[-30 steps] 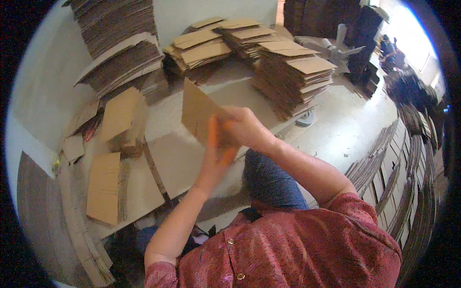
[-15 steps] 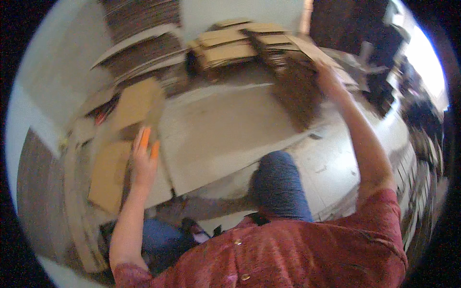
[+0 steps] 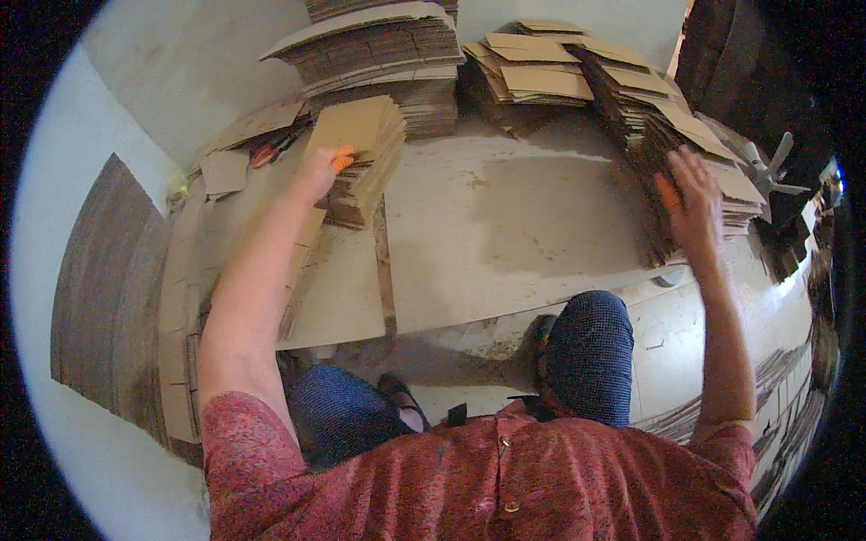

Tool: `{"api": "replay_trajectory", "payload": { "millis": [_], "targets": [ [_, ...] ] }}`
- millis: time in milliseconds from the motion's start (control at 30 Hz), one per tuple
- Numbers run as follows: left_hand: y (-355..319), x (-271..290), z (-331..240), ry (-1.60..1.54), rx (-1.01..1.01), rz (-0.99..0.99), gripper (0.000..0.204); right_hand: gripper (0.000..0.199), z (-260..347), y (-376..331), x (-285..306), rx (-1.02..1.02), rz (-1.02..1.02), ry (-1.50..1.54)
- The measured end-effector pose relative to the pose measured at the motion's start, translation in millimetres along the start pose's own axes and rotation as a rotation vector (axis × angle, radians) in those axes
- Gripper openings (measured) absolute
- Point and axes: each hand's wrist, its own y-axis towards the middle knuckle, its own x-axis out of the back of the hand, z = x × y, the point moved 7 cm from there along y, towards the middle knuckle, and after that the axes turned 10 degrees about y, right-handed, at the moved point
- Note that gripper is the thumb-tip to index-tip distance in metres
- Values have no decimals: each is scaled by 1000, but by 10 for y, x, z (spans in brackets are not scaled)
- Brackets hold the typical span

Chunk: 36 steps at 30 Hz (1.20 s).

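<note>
While stretched wide apart, both bare arms reach from the near edge toward the far side. Underneath, a broad flat cardboard sheet [image 3: 505, 225], pale tan, smooth and dusty, spread over the middle. Beyond it at far centre, tall stacks of corrugated board [image 3: 379, 54] with ribbed, layered edges showing. At far right, a slanting row of folded flat cartons [image 3: 713, 171], brown, fanned like shingles, with more folded pieces [image 3: 541, 72] heaped behind. At far left, a smaller stack of cut cardboard pieces [image 3: 361, 149], rectangular, squared up, top face plain.

Left arm extended nearly straight, left hand [image 3: 320, 171] laid on the near left corner of the small stack, palm down; orange fingertip covers [image 3: 343, 160] visible there, fingers pressed flat against the top piece rather than curled round it. Right arm bent at the elbow and raised, right hand [image 3: 690, 203] spread against the slanting row of cartons, fingers splayed and released, an orange thumb cover [image 3: 667, 192] showing; touching the edges, gripping nothing clearly.

Further left of the small stack, red-handled scissors [image 3: 271, 153] lying on loose cardboard scraps [image 3: 225, 167].
</note>
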Motion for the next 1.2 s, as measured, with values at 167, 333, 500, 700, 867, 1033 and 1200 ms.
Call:
{"api": "replay_trajectory", "payload": {
  "millis": [167,333,500,700,867,1033,1200],
  "targets": [
    [-466,286,-558,-228,-166,-277,31,48,912,-348,-606,-316,238,1127],
    [-1784,-67,-1929,-80,-790,-249,34,41,1572,-722,-1287,-893,543,2028],
    [-1938,-148,-881,-106,-154,-203,67,27,1622,-927,-1296,-770,435,1728],
    [-1972,-117,684,505,476,150,41,19,1597,-1088,-1259,-340,353,1292],
    [-1984,8,907,303,560,104,16,18,1614,-1080,-1191,-274,283,1264],
    [-1743,437,54,195,402,135,19,16,1914,-835,-744,-278,175,1587],
    [-1729,409,-997,-437,289,184,26,13,1977,-647,-648,-151,84,1545]
  ]
}}
